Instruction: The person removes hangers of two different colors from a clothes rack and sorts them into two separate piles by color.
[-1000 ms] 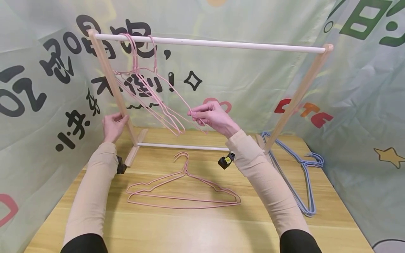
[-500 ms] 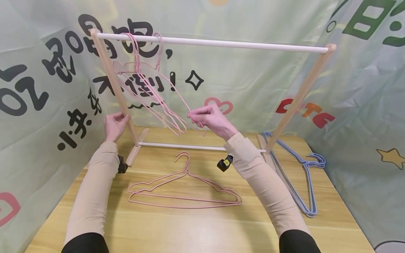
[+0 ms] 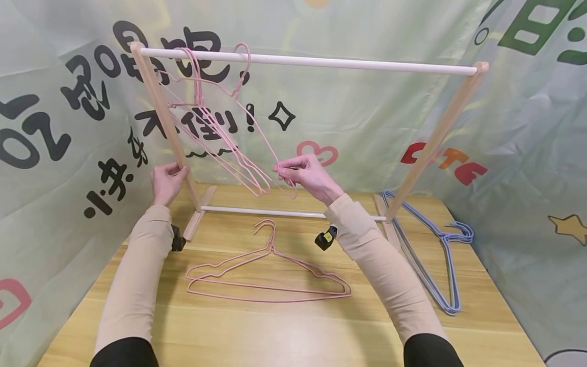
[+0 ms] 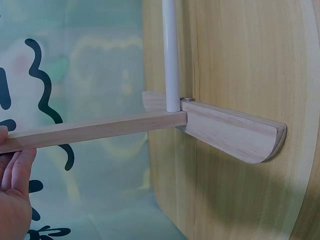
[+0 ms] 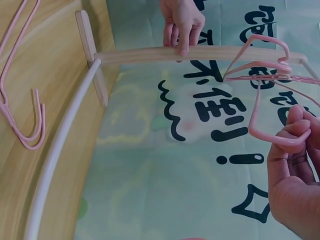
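In the head view my right hand [image 3: 309, 173] pinches the lower end of a pink wire hanger [image 3: 260, 129] between thumb and fingers. That hanger's hook arches over the white top rail [image 3: 348, 62], its curve standing above the rail. Several more pink hangers [image 3: 198, 94] hang close to its left. My left hand [image 3: 166, 183] grips the rack's left wooden post [image 3: 158, 107] low down; in the left wrist view its fingers [image 4: 22, 172] lie under the post [image 4: 100, 131]. The right wrist view shows the pinched hanger corner [image 5: 277, 139] at my right fingertips.
Pink hangers [image 3: 272, 250] lie on the wooden table [image 3: 257, 334] in front of the rack. Blue hangers [image 3: 444, 236] are stacked by the right post [image 3: 426, 153]. A white lower rail [image 3: 266, 211] joins the rack's feet. Printed cloth [image 3: 357, 112] hangs behind.
The pinched hanger has tilted and its hook has slid right along the rail and risen, away from the other hangers. My left hand keeps its grip on the post.
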`<action>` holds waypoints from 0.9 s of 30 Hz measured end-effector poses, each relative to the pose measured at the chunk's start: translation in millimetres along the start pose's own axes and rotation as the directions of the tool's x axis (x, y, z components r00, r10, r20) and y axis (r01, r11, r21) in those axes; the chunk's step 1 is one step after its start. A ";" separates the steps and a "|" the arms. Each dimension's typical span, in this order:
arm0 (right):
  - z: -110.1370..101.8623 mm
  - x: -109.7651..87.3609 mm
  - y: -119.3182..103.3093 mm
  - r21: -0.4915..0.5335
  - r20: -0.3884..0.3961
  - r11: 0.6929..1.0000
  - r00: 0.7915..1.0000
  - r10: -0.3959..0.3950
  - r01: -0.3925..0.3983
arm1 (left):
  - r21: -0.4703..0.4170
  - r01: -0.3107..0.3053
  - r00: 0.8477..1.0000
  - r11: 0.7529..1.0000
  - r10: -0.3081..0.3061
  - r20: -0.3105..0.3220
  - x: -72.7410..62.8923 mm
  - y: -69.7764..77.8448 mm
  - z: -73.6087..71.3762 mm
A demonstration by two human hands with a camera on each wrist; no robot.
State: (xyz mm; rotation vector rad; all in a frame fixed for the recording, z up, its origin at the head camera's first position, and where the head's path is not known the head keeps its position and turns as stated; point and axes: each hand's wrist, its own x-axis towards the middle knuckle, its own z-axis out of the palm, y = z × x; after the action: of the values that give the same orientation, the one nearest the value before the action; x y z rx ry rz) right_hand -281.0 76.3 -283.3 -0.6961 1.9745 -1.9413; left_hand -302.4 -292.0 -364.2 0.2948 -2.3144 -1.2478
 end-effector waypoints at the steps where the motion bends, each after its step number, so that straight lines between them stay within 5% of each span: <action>1: 0.0 0.2 0.7 0.003 0.000 1.000 1.000 -0.001 0.001 | -0.001 0.001 1.000 1.000 -0.001 0.000 0.0 0.0 0.0; 27: 3.6 1.5 13.8 0.011 -0.039 0.999 0.999 -0.038 0.038 | -0.009 0.014 1.000 1.000 -0.014 0.003 0.2 0.2 0.0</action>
State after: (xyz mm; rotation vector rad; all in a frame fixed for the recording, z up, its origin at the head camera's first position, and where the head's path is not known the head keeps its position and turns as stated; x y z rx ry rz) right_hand -282.3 72.1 -297.0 -0.7029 1.9843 -2.0013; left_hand -302.5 -291.9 -364.0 0.3067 -2.3120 -1.2656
